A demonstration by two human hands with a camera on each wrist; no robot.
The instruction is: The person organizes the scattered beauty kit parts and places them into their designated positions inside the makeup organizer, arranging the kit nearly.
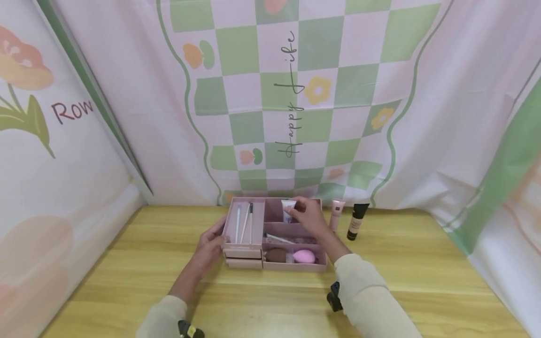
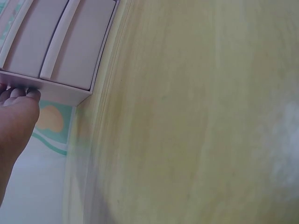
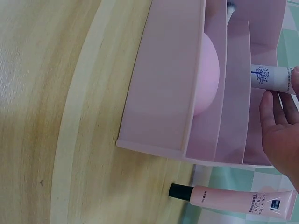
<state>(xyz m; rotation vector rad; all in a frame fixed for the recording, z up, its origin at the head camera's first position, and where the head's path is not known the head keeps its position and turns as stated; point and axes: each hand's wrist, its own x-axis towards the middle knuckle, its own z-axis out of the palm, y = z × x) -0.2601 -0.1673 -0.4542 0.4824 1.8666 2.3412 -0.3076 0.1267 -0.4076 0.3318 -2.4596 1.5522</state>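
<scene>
A white tube (image 1: 289,210) is being lowered into the rear compartment of the pink organiser (image 1: 253,244) by the right hand (image 1: 310,217), fingers pinching it. The organiser is being steadied by the left hand (image 1: 210,245), fingers curled against its side. Release is judged to be required next.

We see a pale wooden table (image 1: 422,272) stretching out to both sides, its grain running crosswise. Beyond it hangs a pink-and-green checked cloth (image 1: 321,94) with small flowers and the script "Happy Life". More printed cloth (image 1: 50,155) closes in on the left, with a large orange flower and the letters "Row".
</scene>
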